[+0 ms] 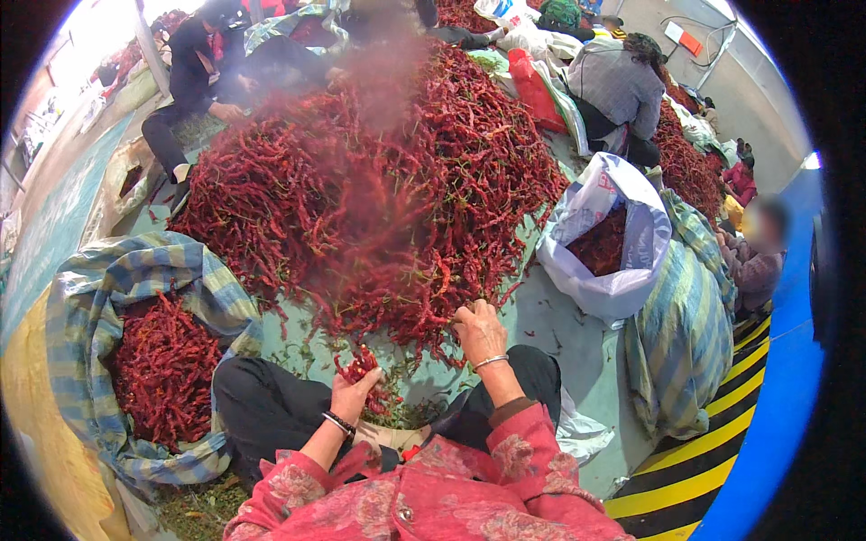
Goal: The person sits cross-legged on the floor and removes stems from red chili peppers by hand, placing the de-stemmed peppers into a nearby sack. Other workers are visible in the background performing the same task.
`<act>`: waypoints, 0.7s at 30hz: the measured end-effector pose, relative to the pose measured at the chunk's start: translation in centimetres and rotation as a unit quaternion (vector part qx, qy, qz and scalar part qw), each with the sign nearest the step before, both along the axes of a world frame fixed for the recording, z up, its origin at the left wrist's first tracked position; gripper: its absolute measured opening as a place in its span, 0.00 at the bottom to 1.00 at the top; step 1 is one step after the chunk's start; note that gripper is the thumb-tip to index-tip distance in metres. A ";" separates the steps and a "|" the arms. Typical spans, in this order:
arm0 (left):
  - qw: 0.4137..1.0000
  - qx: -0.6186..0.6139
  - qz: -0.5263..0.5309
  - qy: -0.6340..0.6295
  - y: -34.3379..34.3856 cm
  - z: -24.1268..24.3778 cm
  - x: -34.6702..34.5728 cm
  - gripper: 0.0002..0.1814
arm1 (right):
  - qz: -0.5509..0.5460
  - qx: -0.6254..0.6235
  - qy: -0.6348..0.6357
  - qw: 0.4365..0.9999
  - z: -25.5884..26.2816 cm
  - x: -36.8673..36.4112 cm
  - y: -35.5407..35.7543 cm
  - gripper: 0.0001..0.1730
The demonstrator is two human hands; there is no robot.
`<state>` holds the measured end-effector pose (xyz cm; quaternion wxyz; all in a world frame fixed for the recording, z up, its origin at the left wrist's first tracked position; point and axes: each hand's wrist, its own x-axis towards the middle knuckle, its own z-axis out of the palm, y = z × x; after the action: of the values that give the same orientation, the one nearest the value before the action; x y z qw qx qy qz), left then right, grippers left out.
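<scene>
Before me spreads a large heap of dried red chilli peppers (473, 176), many with green-brown stems. My left hand (352, 399) is closed around a small bunch of red chillies (356, 366), held low between my crossed legs. At the heap's near right edge is my right hand (482, 331), its fingers bent and pinched against the chillies there. Whether a pepper sits between those fingertips is hidden by the hand. Loose stems and leaf scraps (413, 411) lie on the floor sheet below my hands.
A checked woven sack (152, 260) of chillies stands open at my left. On the right are a white sack (602, 297) partly filled with chillies and a full checked sack (683, 345). Several people sit around the heaps. Yellow-and-black striping (690, 466) borders the right side.
</scene>
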<state>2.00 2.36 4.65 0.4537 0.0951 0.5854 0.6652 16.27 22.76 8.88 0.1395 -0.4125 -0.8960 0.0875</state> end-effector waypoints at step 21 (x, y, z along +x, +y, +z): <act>0.990 0.070 -0.093 0.073 3.7 5.5 2.1 0.06 | 0.070 -0.597 0.400 0.692 2.9 0.9 -4.9 0.12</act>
<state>4.08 6.07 10.12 0.4620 0.2290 0.5579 0.6503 17.22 17.87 11.75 0.2029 -0.2712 -0.5402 0.7704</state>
